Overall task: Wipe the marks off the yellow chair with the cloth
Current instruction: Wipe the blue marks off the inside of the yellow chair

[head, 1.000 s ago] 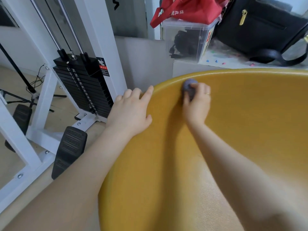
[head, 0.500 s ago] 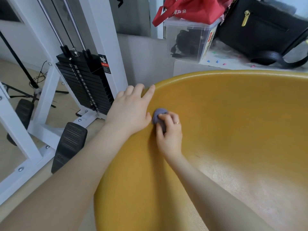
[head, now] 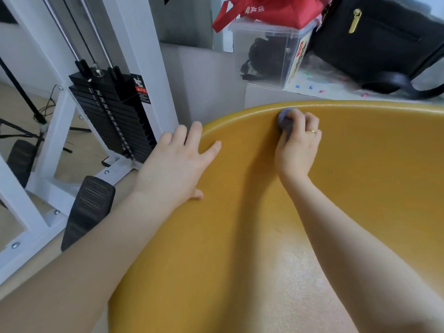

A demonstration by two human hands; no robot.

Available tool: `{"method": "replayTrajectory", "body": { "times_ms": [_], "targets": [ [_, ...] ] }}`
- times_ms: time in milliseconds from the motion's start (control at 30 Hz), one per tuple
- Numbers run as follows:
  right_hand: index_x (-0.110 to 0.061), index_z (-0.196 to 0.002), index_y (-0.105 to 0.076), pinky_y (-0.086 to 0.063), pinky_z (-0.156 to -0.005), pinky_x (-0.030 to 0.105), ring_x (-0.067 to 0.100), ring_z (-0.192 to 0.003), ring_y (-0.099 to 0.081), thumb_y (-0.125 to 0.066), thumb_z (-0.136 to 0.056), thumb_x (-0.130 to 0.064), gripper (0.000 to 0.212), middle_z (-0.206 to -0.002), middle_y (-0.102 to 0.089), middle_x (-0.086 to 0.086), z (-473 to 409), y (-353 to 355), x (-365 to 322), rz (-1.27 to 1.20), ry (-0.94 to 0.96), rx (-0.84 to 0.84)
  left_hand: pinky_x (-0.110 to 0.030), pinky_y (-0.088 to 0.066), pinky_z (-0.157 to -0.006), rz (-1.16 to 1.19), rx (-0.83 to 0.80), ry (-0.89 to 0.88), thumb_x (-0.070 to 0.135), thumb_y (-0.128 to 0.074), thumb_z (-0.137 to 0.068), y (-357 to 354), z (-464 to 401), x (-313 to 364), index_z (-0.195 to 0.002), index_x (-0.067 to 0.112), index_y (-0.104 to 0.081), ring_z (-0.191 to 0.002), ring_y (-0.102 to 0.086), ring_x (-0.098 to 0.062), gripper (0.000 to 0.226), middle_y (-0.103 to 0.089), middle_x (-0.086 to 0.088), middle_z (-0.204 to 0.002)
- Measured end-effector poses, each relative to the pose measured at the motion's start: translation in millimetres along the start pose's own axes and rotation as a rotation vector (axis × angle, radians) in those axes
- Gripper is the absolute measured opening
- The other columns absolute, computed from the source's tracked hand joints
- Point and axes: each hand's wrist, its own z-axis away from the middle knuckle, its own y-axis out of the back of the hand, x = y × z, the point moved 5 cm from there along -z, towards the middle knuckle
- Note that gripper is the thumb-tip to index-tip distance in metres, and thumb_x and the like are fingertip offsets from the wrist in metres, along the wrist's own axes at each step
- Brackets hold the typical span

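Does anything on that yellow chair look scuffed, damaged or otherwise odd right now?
One thing: a short dark scratch-like mark on the yellow chair, low on the seat between the two forearms. The right hand rubs the cloth up by the rim, away from it. Otherwise nothing stands out.

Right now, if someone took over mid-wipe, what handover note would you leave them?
Left hand: open, flat on the yellow chair rim, steadying it.
Right hand: grips the bunched grey-purple cloth, pressed to the inner wall just under the top rim.
Done: cannot tell which marks are already off.
Left: a faint scuff shows lower on the seat; wipe there, then check the rest.
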Motion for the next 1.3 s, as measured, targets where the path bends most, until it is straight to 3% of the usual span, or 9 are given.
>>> {"method": "replayTrajectory", "body": {
  "times_ms": [167,300,367,433,533,733,900,1100,1300],
  "targets": [
    [-0.016,-0.101,-0.058,-0.047,-0.061,0.035,0.035,-0.079,-0.05,-0.057,-0.076,0.005,0.033,-0.108,-0.057,0.014,70,-8,21,0.125,0.261,-0.3,-0.037,-0.031,-0.095,-0.041,-0.048,-0.011,0.067,-0.06,-0.071,0,0,3,-0.147,0.029,0.004,-0.12,-0.029,-0.032,0.107,-0.008,-0.02,-0.143],
    [-0.02,-0.098,-0.057,-0.042,-0.052,0.031,0.03,-0.067,-0.05,-0.057,-0.077,0.004,0.032,-0.102,-0.061,0.008,155,2,55,0.102,0.26,-0.577,-0.04,-0.027,-0.103,-0.098,-0.077,-0.004,0.068,-0.058,-0.071,3,4,5,-0.148,0.023,0.004,-0.129,-0.023,-0.036,0.108,-0.005,-0.025,-0.146],
    [-0.02,-0.098,-0.061,-0.043,-0.051,0.03,0.029,-0.065,-0.049,-0.062,-0.075,0.007,0.035,-0.102,-0.063,0.007,173,11,68,0.087,0.26,-0.649,-0.046,-0.009,-0.114,-0.143,-0.107,0.002,0.067,-0.057,-0.073,0,8,20,-0.148,0.014,0.003,-0.14,-0.004,-0.04,0.11,0.01,-0.029,-0.15],
    [-0.02,-0.097,-0.062,-0.046,-0.05,0.031,0.028,-0.065,-0.05,-0.066,-0.073,0.008,0.037,-0.101,-0.064,0.006,178,18,72,0.08,0.266,-0.654,-0.047,0.006,-0.114,-0.127,-0.184,-0.035,0.065,-0.06,-0.071,-15,13,47,-0.148,0.005,0.002,-0.142,0.012,-0.037,0.115,0.021,-0.026,-0.15],
    [-0.02,-0.094,-0.063,-0.046,-0.045,0.032,0.031,-0.071,-0.051,-0.068,-0.072,0.007,0.036,-0.101,-0.063,0.007,172,18,68,0.123,0.281,-0.647,-0.041,0.009,-0.115,-0.053,-0.295,-0.047,0.066,-0.065,-0.066,-43,16,85,-0.146,-0.002,0.01,-0.142,0.016,-0.031,0.128,0.023,-0.021,-0.151],
    [-0.012,-0.101,-0.064,-0.046,-0.059,0.036,0.037,-0.085,-0.049,-0.059,-0.08,0.004,0.028,-0.109,-0.058,0.016,66,10,55,0.203,0.276,-0.341,-0.038,0.012,-0.114,0.001,-0.249,-0.012,0.072,-0.06,-0.065,-61,10,97,-0.143,-0.001,0.018,-0.142,0.017,-0.029,0.132,0.026,-0.018,-0.151],
    [-0.015,-0.113,-0.058,-0.037,-0.067,0.031,0.032,-0.102,-0.042,-0.046,-0.087,0.002,0.034,-0.126,-0.05,0.007,49,2,54,0.149,0.095,-0.229,-0.038,0.011,-0.114,0.022,-0.229,0.004,0.069,-0.06,-0.066,-63,7,104,-0.144,0.0,0.017,-0.142,0.017,-0.03,0.129,0.025,-0.017,-0.152],
    [-0.026,-0.102,-0.051,-0.048,-0.065,0.036,0.031,-0.071,-0.049,-0.052,-0.079,-0.004,0.032,-0.105,-0.06,0.008,158,10,78,0.114,0.26,-0.55,-0.04,0.011,-0.114,0.051,-0.224,0.011,0.067,-0.063,-0.066,-64,3,111,-0.145,0.006,0.016,-0.142,0.018,-0.032,0.128,0.026,-0.015,-0.152],
    [-0.03,-0.099,-0.052,-0.052,-0.051,0.033,0.027,-0.074,-0.053,-0.043,-0.081,-0.021,0.023,-0.103,-0.061,0.0,218,49,93,0.109,0.402,-0.802,-0.041,0.011,-0.114,0.031,-0.248,0.011,0.07,-0.06,-0.067,-62,3,116,-0.147,0.016,0.015,-0.14,0.021,-0.034,0.122,0.03,-0.015,-0.15]
  ]
}}
